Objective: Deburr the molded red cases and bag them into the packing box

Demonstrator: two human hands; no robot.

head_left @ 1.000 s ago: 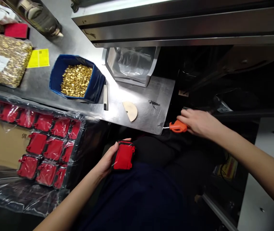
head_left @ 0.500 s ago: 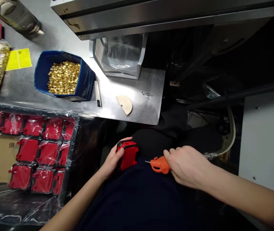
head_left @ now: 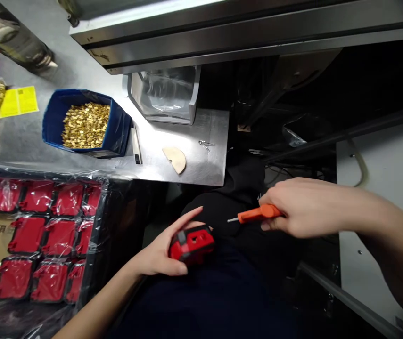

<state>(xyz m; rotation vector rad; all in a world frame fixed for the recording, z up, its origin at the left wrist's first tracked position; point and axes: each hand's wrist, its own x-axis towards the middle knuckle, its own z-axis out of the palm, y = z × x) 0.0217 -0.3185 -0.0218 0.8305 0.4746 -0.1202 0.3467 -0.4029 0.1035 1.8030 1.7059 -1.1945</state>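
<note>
My left hand (head_left: 164,249) holds a red and black plastic housing (head_left: 201,240) above my lap, thumb on the near side and a finger stretched out beyond it. One end of the housing, with small openings, faces up and to the right. To its right, my right hand (head_left: 293,207) is wrapped round an orange air blow gun (head_left: 256,214). The gun's thin metal nozzle points left toward the housing, with a gap between them. My fingers hide most of its handle.
A plastic-lined box (head_left: 104,226) at the left holds several red housings (head_left: 60,235). On the metal table (head_left: 201,169) are a blue bin (head_left: 54,117) of brass parts, a grey bin (head_left: 192,101), a cutter knife (head_left: 135,146) and a half-round beige piece (head_left: 175,159). A metal beam (head_left: 222,42) crosses above.
My left hand has turned the housing so its end with openings shows. My right hand has risen and swung the blow gun, which now appears edge-on. The view has shifted slightly.
</note>
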